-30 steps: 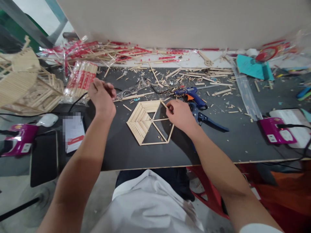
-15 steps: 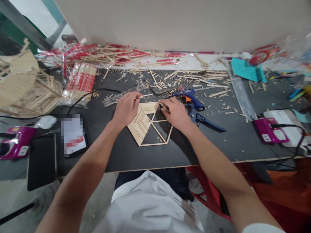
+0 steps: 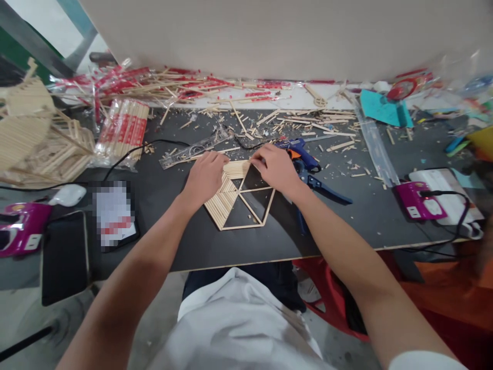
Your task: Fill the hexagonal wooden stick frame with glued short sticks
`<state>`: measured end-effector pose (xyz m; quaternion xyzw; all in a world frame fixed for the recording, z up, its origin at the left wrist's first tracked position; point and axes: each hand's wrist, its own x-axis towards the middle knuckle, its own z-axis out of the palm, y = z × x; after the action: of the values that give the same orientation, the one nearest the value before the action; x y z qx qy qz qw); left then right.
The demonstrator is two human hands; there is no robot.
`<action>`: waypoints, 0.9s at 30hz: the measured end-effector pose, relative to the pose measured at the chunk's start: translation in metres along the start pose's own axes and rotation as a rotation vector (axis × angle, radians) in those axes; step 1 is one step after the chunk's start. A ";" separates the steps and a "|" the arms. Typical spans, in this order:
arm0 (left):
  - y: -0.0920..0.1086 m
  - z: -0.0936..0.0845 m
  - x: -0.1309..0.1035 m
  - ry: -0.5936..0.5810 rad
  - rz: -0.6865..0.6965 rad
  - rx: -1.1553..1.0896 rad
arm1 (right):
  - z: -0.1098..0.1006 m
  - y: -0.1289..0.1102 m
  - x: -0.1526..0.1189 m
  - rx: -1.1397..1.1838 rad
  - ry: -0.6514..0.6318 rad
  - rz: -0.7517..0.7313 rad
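Observation:
A flat hexagonal frame of thin wooden sticks (image 3: 242, 226) lies on the dark desk before me, with spokes meeting in its middle. Rows of sticks fill its left sections and part of the far one; the right and near sections are open. My left hand (image 3: 206, 177) has its fingers bent and closed at the far left corner of the frame. At the far right corner, the fingertips of my right hand (image 3: 275, 167) are pinched together on the edge. Whether a loose stick is between the fingertips is hidden. Just right of that hand lie blue-handled cutters (image 3: 329, 191) and a blue glue gun (image 3: 306, 154).
A clear ruler (image 3: 185, 154) lies behind my left hand. Bundled sticks (image 3: 123, 126) in red-printed wrappers and a larger stick model (image 3: 46, 133) stand left, near phones (image 3: 63, 257). Cut scraps (image 3: 308, 123) litter the back. Purple power strips (image 3: 421, 200) sit at both sides.
My right hand has shifted slightly away from me along the frame's far right corner, and my left fingers have come down closer to the far edge. The view has shifted slightly.

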<state>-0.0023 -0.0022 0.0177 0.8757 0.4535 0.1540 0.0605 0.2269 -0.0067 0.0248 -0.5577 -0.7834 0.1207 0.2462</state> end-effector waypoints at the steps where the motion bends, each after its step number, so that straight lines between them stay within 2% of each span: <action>1: -0.001 0.001 0.000 0.005 0.008 0.008 | -0.003 0.001 0.002 0.084 0.051 0.011; 6: -0.001 0.003 0.000 0.034 0.008 0.023 | -0.026 0.007 0.014 0.665 0.239 0.150; 8: 0.000 0.002 0.000 0.026 0.001 0.026 | -0.037 0.009 0.020 0.814 0.308 0.158; 12: 0.001 0.001 0.001 -0.001 0.003 0.025 | -0.053 0.009 0.028 0.890 0.424 0.148; 16: 0.000 0.002 0.000 0.008 0.003 0.007 | -0.055 -0.003 0.026 0.832 0.482 0.041; 18: 0.000 0.002 -0.001 0.021 0.009 -0.008 | -0.051 -0.008 0.022 0.707 0.392 -0.020; 24: 0.000 0.000 -0.003 0.019 0.019 0.002 | -0.027 0.002 0.020 -0.036 -0.156 -0.204; 27: 0.001 -0.001 -0.002 0.010 0.016 0.008 | -0.019 0.011 0.028 -0.288 -0.288 -0.234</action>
<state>-0.0028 -0.0049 0.0189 0.8788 0.4474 0.1570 0.0537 0.2386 0.0218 0.0428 -0.4694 -0.8790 0.0568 0.0623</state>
